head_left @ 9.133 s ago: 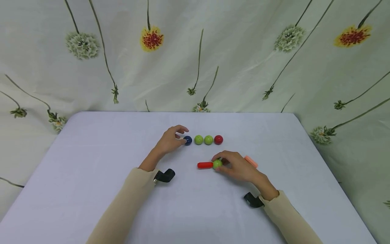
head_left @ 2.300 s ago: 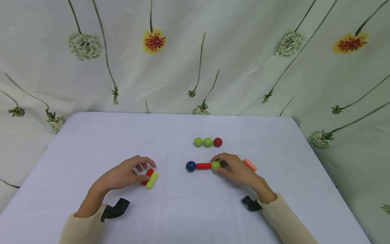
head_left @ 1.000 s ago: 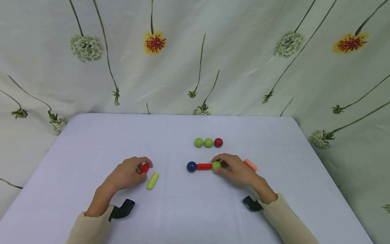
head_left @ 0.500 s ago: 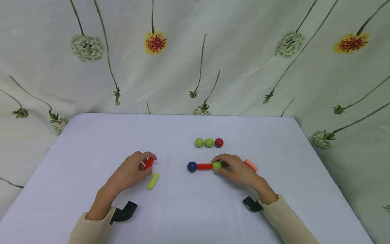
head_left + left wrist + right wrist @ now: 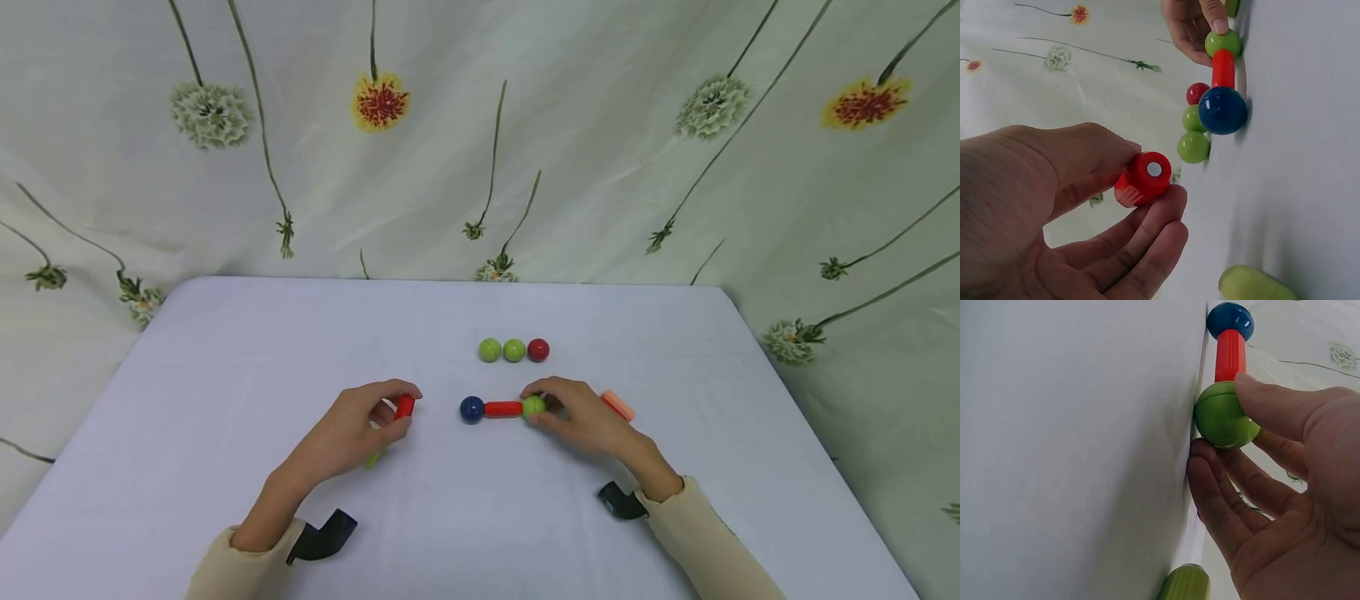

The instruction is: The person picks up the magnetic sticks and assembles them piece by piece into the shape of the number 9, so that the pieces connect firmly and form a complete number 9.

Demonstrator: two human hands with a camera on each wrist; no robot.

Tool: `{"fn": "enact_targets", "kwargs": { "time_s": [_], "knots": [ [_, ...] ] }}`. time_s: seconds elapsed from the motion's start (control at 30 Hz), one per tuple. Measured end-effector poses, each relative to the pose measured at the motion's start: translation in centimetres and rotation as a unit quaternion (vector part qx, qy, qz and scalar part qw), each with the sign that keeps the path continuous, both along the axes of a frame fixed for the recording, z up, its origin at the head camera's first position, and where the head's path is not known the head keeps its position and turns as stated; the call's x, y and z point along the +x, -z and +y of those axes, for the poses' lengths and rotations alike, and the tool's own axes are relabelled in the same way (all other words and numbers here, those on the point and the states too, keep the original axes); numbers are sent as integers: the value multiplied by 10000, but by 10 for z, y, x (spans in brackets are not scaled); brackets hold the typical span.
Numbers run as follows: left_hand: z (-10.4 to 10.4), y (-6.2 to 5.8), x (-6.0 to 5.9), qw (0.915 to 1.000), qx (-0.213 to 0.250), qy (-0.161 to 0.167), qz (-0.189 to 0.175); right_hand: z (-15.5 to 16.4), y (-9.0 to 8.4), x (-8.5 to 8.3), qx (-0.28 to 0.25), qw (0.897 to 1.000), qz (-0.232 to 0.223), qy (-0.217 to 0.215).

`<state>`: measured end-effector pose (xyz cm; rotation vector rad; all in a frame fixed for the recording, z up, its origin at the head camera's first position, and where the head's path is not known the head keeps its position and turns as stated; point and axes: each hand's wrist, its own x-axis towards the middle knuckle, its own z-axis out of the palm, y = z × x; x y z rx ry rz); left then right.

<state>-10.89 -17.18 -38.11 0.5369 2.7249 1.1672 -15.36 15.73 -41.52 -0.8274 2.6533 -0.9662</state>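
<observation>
On the white table (image 5: 225, 350), the left hand (image 5: 352, 433) pinches a red rod (image 5: 404, 407) between thumb and fingers, just left of the blue ball (image 5: 471, 409). That ball joins a second red rod (image 5: 502, 408) to the green ball (image 5: 533, 407), which the right hand (image 5: 585, 421) grips with curled fingers.

Glossy plastic blue ball (image 5: 472, 409), smooth red rod (image 5: 502, 409), matt cloth table (image 5: 225, 350).

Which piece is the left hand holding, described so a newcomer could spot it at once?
On the white table, look left of the joined chain made of a blue ball, a red rod and a green ball. The left hand pinches a short red rod above the cloth. Unlike the chain's red rod, it is joined to nothing.
</observation>
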Motion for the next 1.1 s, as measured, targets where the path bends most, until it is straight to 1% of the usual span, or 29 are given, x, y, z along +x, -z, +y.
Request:
{"fn": "enact_targets", "kwargs": {
  "time_s": [0.13, 0.23, 0.33, 0.53, 0.73, 0.83, 0.97, 1.1],
  "knots": [
    [11, 4, 1, 9986, 338, -180, -362, 0, 0, 0, 20, 10000, -28, 17],
    [17, 7, 2, 9971, 498, -193, -547, 1, 0, 0, 32, 10000, -17, 8],
    [21, 11, 3, 9964, 590, -114, -606, 2, 1, 1, 18, 10000, -4, 2],
    [29, 18, 3, 9935, 686, -261, -866, 1, 6, 0, 42, 10000, 27, 21],
    [35, 23, 2, 9919, 814, -251, -946, 0, 5, 0, 75, 10000, 30, 15],
    [37, 24, 2, 9884, 1034, -182, -1099, 0, 5, -1, 83, 10000, 16, 22],
    [40, 27, 2, 9811, 1377, -27, -1356, 0, 3, -1, 62, 10000, 33, 3],
    [45, 32, 4, 9771, 1475, 11, -1537, 0, 1, 0, 24, 10000, 74, -26]
  ]
}}
